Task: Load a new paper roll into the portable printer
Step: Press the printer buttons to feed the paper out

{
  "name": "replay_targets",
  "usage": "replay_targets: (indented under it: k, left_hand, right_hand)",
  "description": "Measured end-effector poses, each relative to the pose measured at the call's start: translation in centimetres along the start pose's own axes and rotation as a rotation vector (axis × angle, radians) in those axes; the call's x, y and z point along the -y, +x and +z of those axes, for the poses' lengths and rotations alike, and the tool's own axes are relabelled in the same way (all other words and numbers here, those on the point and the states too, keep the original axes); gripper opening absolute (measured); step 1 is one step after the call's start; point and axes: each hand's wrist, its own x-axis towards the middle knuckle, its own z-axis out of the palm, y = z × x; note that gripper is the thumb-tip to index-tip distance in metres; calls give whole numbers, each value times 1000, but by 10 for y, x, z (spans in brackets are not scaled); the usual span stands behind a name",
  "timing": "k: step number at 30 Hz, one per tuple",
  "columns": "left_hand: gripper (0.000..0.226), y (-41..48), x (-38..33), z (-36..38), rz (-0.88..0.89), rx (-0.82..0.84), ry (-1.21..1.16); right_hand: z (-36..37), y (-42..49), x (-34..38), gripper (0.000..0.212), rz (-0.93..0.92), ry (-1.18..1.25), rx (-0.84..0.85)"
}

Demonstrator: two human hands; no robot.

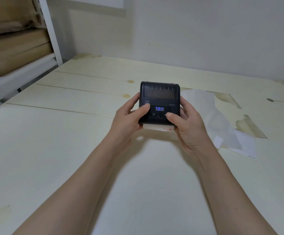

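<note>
Above the counter (70, 150): portable printer (159, 99), lid closed, display lit
Left grip (129, 119): grasping printer's left side
Right grip (187, 126): grasping its right side
Front slot: paper (158, 127) protruding

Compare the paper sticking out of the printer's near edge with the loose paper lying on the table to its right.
The printer paper is a short flat strip with a red mark, coming out under the printer held by the left hand and right hand. The loose paper is far larger, crumpled, and lies free on the table. Both are white.
</note>
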Motion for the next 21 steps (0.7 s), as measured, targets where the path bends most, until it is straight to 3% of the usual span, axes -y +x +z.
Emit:
replay_targets:
  k: [21]
  left_hand:
    - [49,1,0,0,1,-5,-25]
  right_hand:
    - [-1,1,-2,62,-9,-8,3]
